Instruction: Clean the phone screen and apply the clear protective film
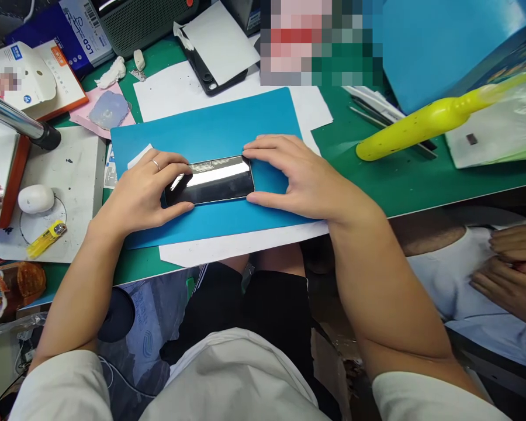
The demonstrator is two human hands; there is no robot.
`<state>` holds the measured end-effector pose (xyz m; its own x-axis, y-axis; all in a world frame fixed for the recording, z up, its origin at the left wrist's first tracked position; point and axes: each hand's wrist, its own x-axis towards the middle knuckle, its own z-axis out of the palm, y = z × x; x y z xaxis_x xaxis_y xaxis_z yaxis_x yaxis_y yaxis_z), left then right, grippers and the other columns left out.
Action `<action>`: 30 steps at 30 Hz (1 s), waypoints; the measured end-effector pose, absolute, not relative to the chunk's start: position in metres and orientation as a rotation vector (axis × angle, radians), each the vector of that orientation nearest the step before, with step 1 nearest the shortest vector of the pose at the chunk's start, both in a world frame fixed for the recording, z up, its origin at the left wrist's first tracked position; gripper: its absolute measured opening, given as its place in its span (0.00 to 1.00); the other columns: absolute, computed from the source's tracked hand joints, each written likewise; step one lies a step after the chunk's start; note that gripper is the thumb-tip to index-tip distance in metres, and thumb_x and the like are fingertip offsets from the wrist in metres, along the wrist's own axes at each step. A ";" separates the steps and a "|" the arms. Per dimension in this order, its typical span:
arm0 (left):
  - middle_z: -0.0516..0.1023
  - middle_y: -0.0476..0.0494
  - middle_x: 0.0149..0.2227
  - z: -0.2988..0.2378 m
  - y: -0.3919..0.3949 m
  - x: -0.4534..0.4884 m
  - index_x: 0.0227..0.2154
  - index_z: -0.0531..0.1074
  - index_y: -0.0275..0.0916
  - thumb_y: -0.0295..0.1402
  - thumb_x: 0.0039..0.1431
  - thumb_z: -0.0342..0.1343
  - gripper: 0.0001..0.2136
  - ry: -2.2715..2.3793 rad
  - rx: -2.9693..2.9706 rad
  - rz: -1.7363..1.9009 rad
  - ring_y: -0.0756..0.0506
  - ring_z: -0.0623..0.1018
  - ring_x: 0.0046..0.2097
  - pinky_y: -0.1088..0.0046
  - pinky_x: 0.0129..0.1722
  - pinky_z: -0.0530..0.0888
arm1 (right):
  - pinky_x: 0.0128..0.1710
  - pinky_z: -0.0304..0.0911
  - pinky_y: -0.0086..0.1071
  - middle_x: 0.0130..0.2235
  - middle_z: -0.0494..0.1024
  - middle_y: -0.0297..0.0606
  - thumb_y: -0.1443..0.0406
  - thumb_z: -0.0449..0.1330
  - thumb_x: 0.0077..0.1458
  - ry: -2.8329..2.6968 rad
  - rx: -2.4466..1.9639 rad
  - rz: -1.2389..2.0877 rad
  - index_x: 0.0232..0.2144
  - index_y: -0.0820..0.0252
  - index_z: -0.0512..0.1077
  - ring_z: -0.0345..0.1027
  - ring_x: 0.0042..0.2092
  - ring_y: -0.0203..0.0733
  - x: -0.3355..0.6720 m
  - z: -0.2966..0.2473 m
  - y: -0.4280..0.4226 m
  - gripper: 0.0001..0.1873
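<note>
A black smartphone (221, 182) with a glossy, reflecting face lies sideways on a blue mat (228, 126). My left hand (142, 190), with a ring on one finger, grips its left end between thumb and fingers and hides that end. At the right end, my right hand (300, 178) holds the phone by its corners, fingers at the far edge and thumb at the near edge. A small white slip (139, 156) shows behind my left hand.
White paper (245, 245) lies under the mat on the green table (421, 187). At right lies a yellow bottle-shaped object (412, 128). A grey board (83, 193) at left bears a white earbud case (35, 199) and a yellow lighter (47, 238). Another person's hands (508, 275) rest at right.
</note>
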<state>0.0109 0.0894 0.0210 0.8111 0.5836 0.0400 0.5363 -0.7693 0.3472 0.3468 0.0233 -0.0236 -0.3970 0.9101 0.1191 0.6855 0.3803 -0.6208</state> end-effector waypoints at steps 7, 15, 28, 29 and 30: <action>0.80 0.35 0.65 0.024 0.090 0.013 0.63 0.75 0.45 0.48 0.70 0.63 0.23 0.876 2.646 0.170 0.28 0.78 0.62 0.35 0.72 0.66 | 0.76 0.59 0.75 0.75 0.75 0.44 0.45 0.66 0.64 -2.186 -1.405 0.699 0.73 0.48 0.73 0.62 0.77 0.76 0.346 -0.020 0.023 0.40; 0.79 0.34 0.65 0.025 0.091 0.013 0.63 0.74 0.45 0.49 0.70 0.63 0.24 0.868 2.630 0.147 0.28 0.78 0.63 0.32 0.74 0.63 | 0.77 0.59 0.75 0.75 0.74 0.44 0.44 0.66 0.64 -2.185 -1.412 0.712 0.74 0.50 0.73 0.62 0.77 0.75 0.345 -0.020 0.023 0.41; 0.80 0.32 0.63 0.038 0.084 -0.003 0.67 0.68 0.42 0.48 0.62 0.71 0.36 1.079 2.623 0.046 0.25 0.78 0.63 0.44 0.62 0.77 | 0.76 0.60 0.75 0.75 0.73 0.48 0.42 0.69 0.64 -2.145 -1.360 0.723 0.75 0.49 0.72 0.63 0.76 0.77 0.351 -0.031 0.022 0.43; 0.80 0.32 0.63 0.038 0.084 -0.004 0.67 0.68 0.42 0.48 0.62 0.71 0.34 1.076 2.626 0.044 0.25 0.78 0.63 0.44 0.62 0.77 | 0.76 0.61 0.75 0.75 0.73 0.48 0.42 0.69 0.64 -2.147 -1.362 0.720 0.75 0.49 0.71 0.63 0.76 0.77 0.351 -0.031 0.022 0.43; 0.81 0.33 0.62 0.038 0.085 -0.004 0.67 0.68 0.42 0.47 0.63 0.70 0.34 1.069 2.628 0.045 0.25 0.78 0.63 0.44 0.62 0.77 | 0.76 0.61 0.76 0.75 0.73 0.48 0.42 0.69 0.64 -2.150 -1.365 0.717 0.75 0.49 0.71 0.63 0.76 0.77 0.351 -0.032 0.022 0.43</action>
